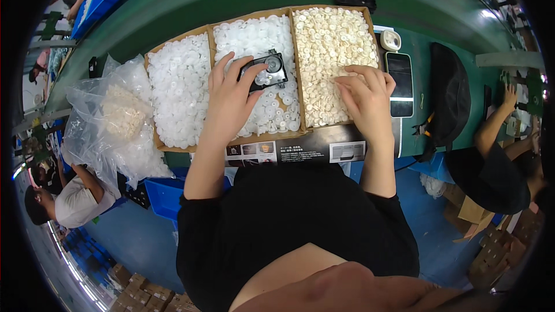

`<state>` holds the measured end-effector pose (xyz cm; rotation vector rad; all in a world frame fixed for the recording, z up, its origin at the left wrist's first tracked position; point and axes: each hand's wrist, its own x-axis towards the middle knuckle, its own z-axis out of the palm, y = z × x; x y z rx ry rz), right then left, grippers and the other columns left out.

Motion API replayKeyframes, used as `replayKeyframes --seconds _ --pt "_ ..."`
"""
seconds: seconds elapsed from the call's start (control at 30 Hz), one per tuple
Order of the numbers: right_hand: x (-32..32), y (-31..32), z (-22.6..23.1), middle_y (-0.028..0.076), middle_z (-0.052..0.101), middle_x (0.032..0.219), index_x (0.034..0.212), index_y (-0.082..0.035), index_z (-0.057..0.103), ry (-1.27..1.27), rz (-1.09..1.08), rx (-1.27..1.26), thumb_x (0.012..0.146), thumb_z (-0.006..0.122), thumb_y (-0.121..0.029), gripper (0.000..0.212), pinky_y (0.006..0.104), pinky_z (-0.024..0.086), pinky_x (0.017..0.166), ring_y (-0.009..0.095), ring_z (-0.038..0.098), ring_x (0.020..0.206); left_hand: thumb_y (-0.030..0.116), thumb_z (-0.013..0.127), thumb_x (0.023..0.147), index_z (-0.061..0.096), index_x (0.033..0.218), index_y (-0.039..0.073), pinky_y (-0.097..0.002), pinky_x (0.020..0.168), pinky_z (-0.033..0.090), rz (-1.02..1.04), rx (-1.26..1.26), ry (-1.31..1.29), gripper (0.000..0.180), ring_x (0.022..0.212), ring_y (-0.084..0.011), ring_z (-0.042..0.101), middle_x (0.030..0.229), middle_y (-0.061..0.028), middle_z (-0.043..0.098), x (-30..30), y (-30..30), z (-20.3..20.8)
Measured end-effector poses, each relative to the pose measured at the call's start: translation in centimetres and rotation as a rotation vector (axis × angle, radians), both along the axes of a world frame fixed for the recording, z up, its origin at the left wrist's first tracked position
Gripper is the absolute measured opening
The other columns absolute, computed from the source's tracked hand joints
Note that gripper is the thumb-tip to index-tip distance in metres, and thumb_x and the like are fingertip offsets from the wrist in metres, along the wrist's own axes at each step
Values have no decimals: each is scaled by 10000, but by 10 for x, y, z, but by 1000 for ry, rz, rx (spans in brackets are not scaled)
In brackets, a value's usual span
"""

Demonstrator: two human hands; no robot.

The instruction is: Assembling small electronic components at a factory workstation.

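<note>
Picking underway: your left hand (231, 95) pinches the black housing (265, 70) over the middle tray; right hand (365, 89) fingers spread on cream rings (332, 46). Next, likely pinch one ring.

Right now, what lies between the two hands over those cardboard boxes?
In the head view, a cardboard divider wall runs between the left hand, holding a black part, and the right hand, with white pieces and cream pieces.
</note>
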<state>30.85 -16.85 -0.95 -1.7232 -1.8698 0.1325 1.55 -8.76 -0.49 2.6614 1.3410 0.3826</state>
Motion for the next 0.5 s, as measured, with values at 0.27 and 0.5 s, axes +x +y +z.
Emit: replayKeyframes --seconds 0.27,0.5 --pt "-10 0 -11 -5 696 1230 1024 -162 809 -7 49 -13 909 777 -206 127 493 293 1118 224 569 1207 366 806 922 633 1435 168 -456 1094 464 -17 -148 -356 576 1248 -347 567 1347 -131 670 20 112 26" --pt "-11 -1 -19 -39 690 1203 1054 -203 811 -26 45 9 893 785 -239 167 516 297 1104 223 567 1202 426 854 857 472 1527 51 -514 1118 464 433 -185 -261 858 1220 -464 611 1333 -299 628 78 223 -16"
